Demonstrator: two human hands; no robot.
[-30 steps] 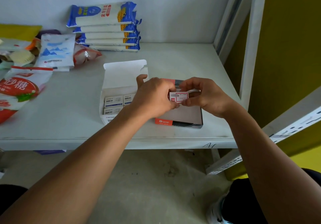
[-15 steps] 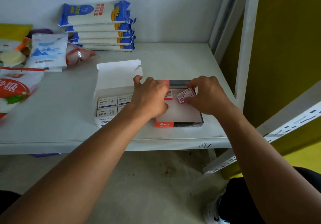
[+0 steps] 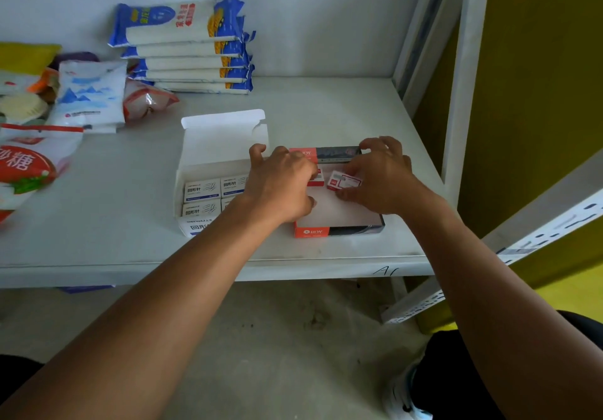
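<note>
An open red-and-dark tray box lies on the grey shelf, near its front edge. My right hand pinches a small red-and-white box just above the tray's pale floor, with some fingers stretched toward the far rim. My left hand is over the tray's left side, its fingers curled down on a second small red box and its thumb spread away. An open white carton sits to the left of the tray and holds several small blue-and-white boxes. My left wrist hides part of them.
A stack of blue-and-white packets stands against the back wall. Bags of food and a red-and-white sugar bag crowd the shelf's left side. A white shelf upright rises at the right. Concrete floor lies below.
My hands were together on small red boxes above the tray; they have since parted, each with one box, and lowered them toward the tray floor. The camera has also shifted slightly.
</note>
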